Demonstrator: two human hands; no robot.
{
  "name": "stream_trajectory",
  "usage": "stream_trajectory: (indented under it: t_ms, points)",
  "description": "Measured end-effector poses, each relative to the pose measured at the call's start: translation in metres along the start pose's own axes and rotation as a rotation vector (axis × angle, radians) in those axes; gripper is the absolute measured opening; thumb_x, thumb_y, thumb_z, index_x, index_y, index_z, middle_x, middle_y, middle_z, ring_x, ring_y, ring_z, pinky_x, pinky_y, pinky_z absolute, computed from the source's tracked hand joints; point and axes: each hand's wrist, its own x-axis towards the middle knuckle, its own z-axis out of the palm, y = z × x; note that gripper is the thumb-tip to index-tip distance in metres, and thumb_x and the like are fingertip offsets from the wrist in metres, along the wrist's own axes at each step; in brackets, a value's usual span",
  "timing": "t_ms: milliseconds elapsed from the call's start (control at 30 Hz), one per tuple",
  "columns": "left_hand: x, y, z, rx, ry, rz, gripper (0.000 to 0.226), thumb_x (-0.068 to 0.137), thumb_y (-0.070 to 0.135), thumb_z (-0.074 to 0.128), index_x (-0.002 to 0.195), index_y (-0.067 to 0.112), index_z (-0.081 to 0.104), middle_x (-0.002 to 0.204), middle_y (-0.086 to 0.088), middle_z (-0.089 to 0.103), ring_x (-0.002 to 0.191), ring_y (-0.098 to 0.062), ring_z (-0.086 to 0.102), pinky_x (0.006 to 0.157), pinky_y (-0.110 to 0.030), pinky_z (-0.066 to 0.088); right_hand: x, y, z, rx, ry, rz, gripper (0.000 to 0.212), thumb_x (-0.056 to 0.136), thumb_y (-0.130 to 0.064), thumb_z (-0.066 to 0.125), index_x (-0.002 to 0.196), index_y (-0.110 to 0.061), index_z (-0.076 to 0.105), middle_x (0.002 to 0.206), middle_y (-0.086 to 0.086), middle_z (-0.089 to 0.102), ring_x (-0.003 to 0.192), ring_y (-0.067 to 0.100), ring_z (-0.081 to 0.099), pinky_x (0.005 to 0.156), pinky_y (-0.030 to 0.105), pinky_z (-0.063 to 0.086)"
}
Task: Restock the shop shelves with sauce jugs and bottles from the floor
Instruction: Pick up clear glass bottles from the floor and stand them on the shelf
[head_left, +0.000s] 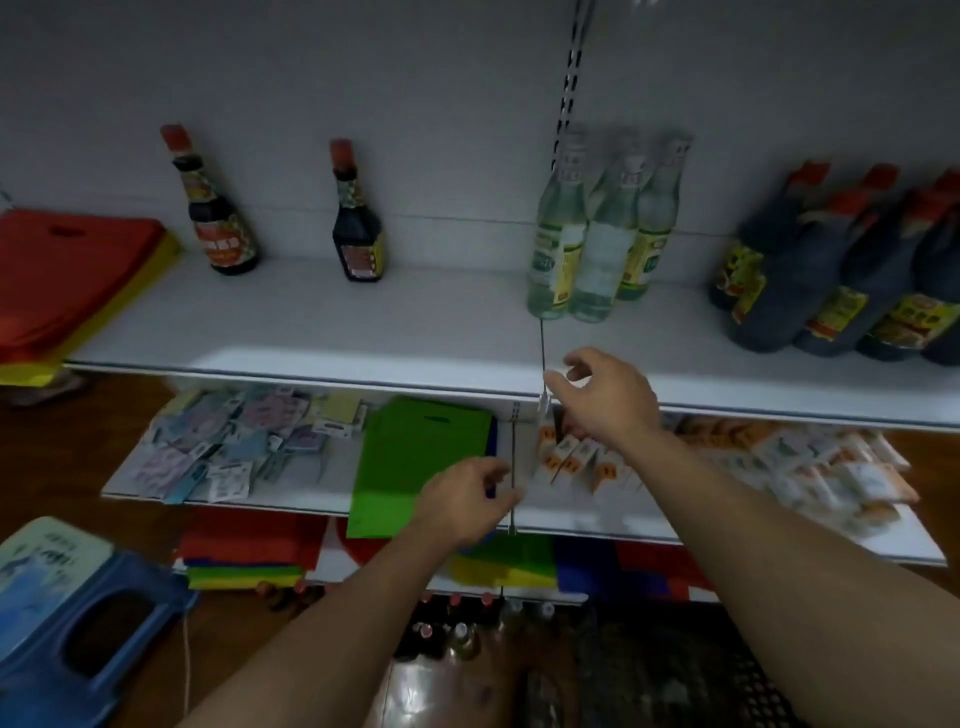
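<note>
Both forearms fill lower frame. Left hand (467, 499) pinches lower wire divider (512, 467); right hand (602, 397) loosely curled, grasping nothing, at top shelf (311, 332) edge. Shelved: 2 dark bottles (221, 208), 3 clear bottles (587, 234), approx. 4 jugs (831, 270). Floor bottles (457, 623), bottom centre, remain; restock partial.

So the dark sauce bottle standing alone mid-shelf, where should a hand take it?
Probably around the wide lower body of the dark sauce bottle, coming from the front. It stands upright with open shelf on both sides, and its neck is narrow, so the body likely gives a steadier hold.
</note>
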Motion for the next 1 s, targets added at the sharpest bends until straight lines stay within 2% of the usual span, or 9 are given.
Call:
stream_trajectory:
  t_ms: [167, 300, 433, 533, 633, 700, 800, 1000]
  points:
    - [-0.019, -0.045, 0.058, -0.034, -0.125, -0.139, 0.05, 0.086, 0.055, 0.057, 0.128, 0.029, 0.057, 0.129, 0.007, 0.061, 0.112, -0.015, 0.059, 0.09, -0.026, 0.046, -0.025, 0.033, 0.049, -0.036, -0.121, 0.042, 0.037, 0.089, -0.049, 0.054, 0.109, -0.02, 0.064, 0.107, 0.0, 0.068, 0.1, 0.022, 0.061, 0.075, 0.028, 0.044]
    - [-0.026, -0.077, 0.108, -0.055, -0.209, -0.244, 0.038, 0.085, 0.051, 0.059, 0.117, 0.029, 0.063, 0.115, 0.007, 0.068, 0.1, -0.017, 0.066, 0.084, -0.025, 0.048, -0.036, 0.074, 0.096, -0.047, -0.249, 0.092, 0.042, 0.088, -0.051, 0.055, 0.119, -0.022, 0.061, 0.114, -0.003, 0.067, 0.105, 0.021, 0.06, 0.081, 0.029, 0.046]
    - [-0.018, -0.115, 0.167, -0.087, -0.27, -0.382, 0.037, 0.079, 0.063, 0.056, 0.102, 0.036, 0.065, 0.103, 0.012, 0.07, 0.099, -0.014, 0.065, 0.086, -0.029, 0.051, -0.04, 0.121, 0.148, -0.079, -0.388, 0.125, 0.045, 0.091, -0.047, 0.055, 0.126, -0.019, 0.057, 0.121, -0.002, 0.064, 0.111, 0.021, 0.057, 0.09, 0.033, 0.044]
    - [-0.005, -0.143, 0.213, -0.082, -0.307, -0.431, 0.039, 0.08, 0.057, 0.061, 0.112, 0.036, 0.062, 0.114, 0.01, 0.066, 0.105, -0.015, 0.062, 0.091, -0.03, 0.049, -0.042, 0.164, 0.193, -0.108, -0.483, 0.157, 0.043, 0.092, -0.044, 0.054, 0.124, -0.016, 0.058, 0.122, 0.004, 0.062, 0.112, 0.027, 0.056, 0.093, 0.037, 0.044]
    - [0.012, -0.173, 0.266, -0.062, -0.353, -0.457, 0.043, 0.085, 0.049, 0.062, 0.124, 0.032, 0.058, 0.118, 0.009, 0.064, 0.111, -0.014, 0.058, 0.092, -0.025, 0.044, -0.049, 0.213, 0.244, -0.147, -0.568, 0.197, 0.046, 0.092, -0.047, 0.053, 0.126, -0.017, 0.056, 0.125, 0.006, 0.061, 0.114, 0.03, 0.055, 0.095, 0.044, 0.046]
    - [0.026, -0.193, 0.304, -0.067, -0.376, -0.484, 0.043, 0.084, 0.05, 0.062, 0.124, 0.033, 0.058, 0.118, 0.011, 0.064, 0.111, -0.013, 0.058, 0.093, -0.025, 0.043, -0.055, 0.248, 0.28, -0.148, -0.587, 0.238, 0.047, 0.09, -0.049, 0.054, 0.127, -0.02, 0.055, 0.128, 0.002, 0.06, 0.117, 0.028, 0.055, 0.097, 0.041, 0.046]
    - [0.051, -0.221, 0.364, -0.053, -0.427, -0.473, 0.045, 0.084, 0.048, 0.062, 0.125, 0.029, 0.058, 0.121, 0.004, 0.064, 0.111, -0.018, 0.059, 0.097, -0.033, 0.047, -0.065, 0.302, 0.338, -0.159, -0.623, 0.278, 0.049, 0.089, -0.05, 0.055, 0.131, -0.023, 0.052, 0.134, 0.0, 0.056, 0.121, 0.027, 0.053, 0.098, 0.04, 0.045]
    - [0.094, -0.267, 0.463, -0.055, -0.314, -0.467, 0.048, 0.079, 0.044, 0.065, 0.125, 0.034, 0.054, 0.126, 0.0, 0.062, 0.116, -0.026, 0.058, 0.094, -0.036, 0.048, -0.078, 0.387, 0.441, -0.223, -0.592, 0.316, 0.052, 0.09, -0.054, 0.051, 0.134, -0.026, 0.048, 0.137, 0.007, 0.051, 0.119, 0.032, 0.053, 0.095, 0.041, 0.045]
